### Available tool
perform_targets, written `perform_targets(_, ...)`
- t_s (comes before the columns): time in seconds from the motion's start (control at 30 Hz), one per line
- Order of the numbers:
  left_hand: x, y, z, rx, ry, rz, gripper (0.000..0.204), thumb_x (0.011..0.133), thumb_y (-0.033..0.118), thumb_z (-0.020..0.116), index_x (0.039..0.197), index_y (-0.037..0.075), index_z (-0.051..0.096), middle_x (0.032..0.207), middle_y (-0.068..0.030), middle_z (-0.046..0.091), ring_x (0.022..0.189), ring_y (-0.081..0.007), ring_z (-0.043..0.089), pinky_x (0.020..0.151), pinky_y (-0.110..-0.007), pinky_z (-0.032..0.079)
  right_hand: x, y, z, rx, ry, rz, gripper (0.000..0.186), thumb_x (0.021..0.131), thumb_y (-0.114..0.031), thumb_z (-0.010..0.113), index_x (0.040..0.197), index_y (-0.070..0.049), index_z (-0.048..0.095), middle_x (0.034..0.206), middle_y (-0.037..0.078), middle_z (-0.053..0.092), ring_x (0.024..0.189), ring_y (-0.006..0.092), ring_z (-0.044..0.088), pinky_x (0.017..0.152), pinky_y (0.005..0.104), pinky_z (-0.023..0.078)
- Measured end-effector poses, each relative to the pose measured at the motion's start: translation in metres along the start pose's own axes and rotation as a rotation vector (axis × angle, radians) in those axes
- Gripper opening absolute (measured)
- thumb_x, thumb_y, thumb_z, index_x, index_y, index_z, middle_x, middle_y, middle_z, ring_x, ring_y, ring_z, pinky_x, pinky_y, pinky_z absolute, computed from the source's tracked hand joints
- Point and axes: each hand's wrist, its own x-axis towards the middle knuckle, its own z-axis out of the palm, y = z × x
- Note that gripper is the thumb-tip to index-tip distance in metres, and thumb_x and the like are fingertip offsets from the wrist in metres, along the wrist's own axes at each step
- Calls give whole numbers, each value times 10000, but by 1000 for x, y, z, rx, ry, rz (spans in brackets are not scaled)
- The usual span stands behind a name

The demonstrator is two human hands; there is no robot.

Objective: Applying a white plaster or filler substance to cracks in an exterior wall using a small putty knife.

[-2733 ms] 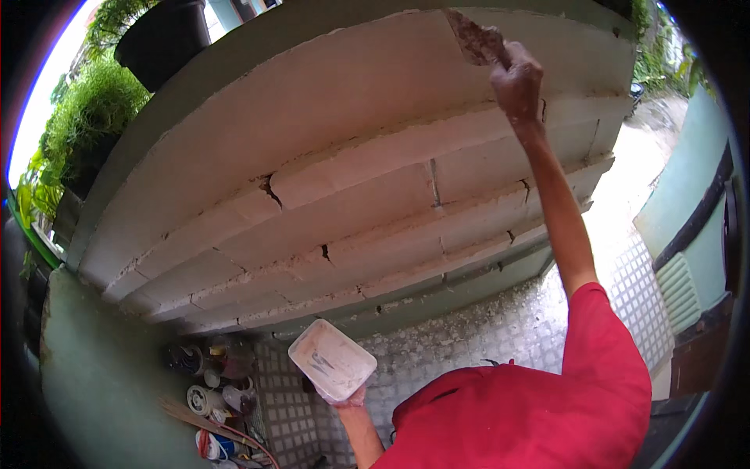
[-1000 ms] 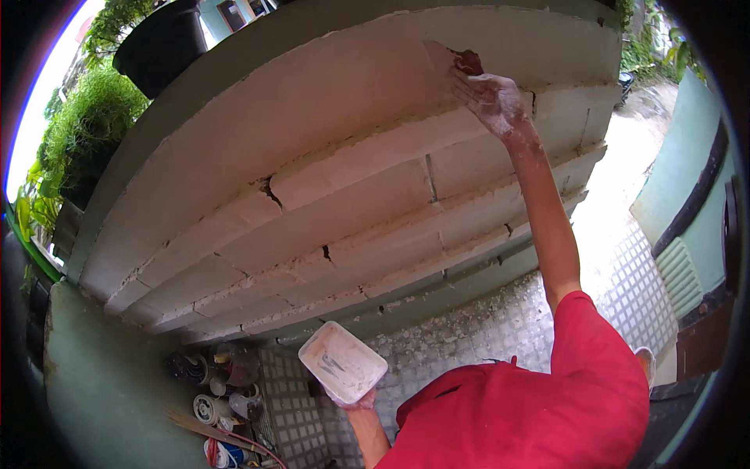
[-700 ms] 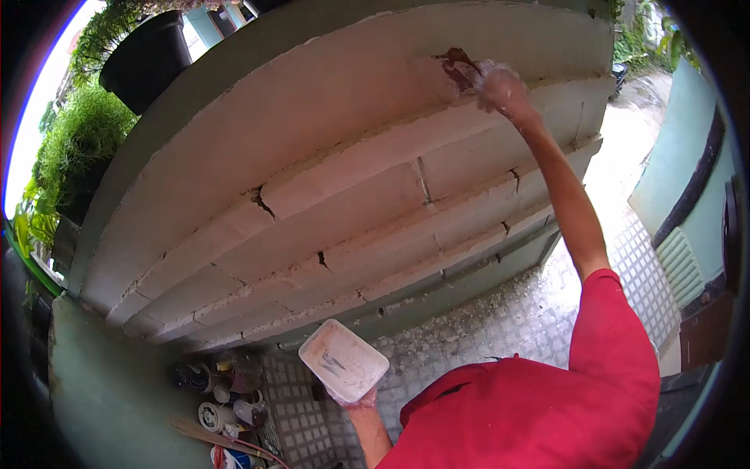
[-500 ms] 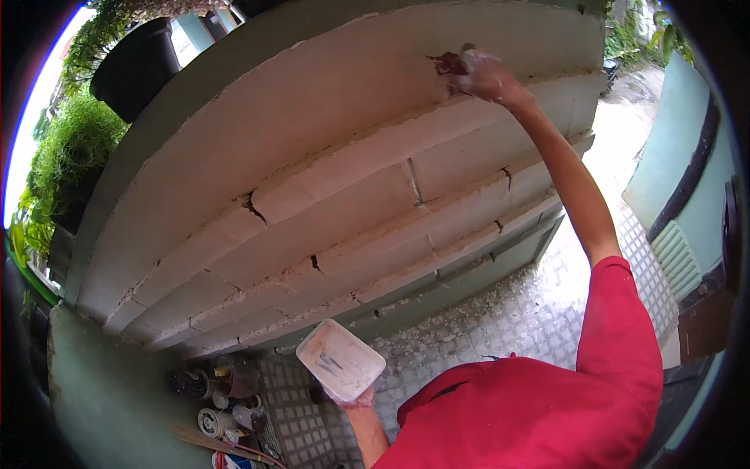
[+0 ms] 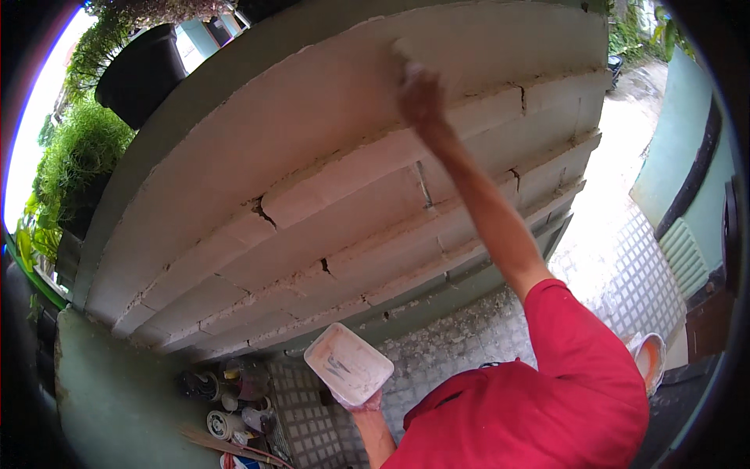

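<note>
My left hand (image 5: 364, 403) grips a shallow white rectangular plastic tub (image 5: 349, 364) from beneath its lower end. The tub is tilted so its inside shows, smeared with pale residue and dark streaks. Up high, my right arm reaches to the top band of a pale, stepped wall (image 5: 297, 133). There my right hand (image 5: 423, 98) is closed around a small light-coloured thing (image 5: 402, 51) held at the wall surface. Motion blur hides what kind of thing it is. Cracks and rough, chipped joints run along the wall's ledges below.
Cans and jars (image 5: 226, 422) crowd the corner at lower left, beside a broom (image 5: 223, 444). A bucket with an orange inside (image 5: 648, 359) stands at right on the patterned floor (image 5: 625, 266). A black plant pot (image 5: 141, 76) sits behind the wall's top edge.
My right hand has swept left along the top band of the wall. The tub in my left hand has barely shifted. The bucket at right has come into view.
</note>
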Motion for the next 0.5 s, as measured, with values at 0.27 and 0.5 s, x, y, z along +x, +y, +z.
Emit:
perform_targets(0.27,0,7,15,32,39,47,535,936,494,446,1370,182,464,1356,-91,520,1186,-380,526,952,-596,446,-4,-20,-29,348,90,-147,200,834,-112,500,953,1,615,778,190,642,644,356,611,565,415,499)
perform_targets(0.5,-11,15,1,-10,-13,-9,553,942,499,421,1386,171,439,1369,-106,504,1197,-387,511,984,-604,408,34,20,-8,328,162,90,232,809,-117,503,964,-3,633,788,190,656,678,335,631,626,430,512)
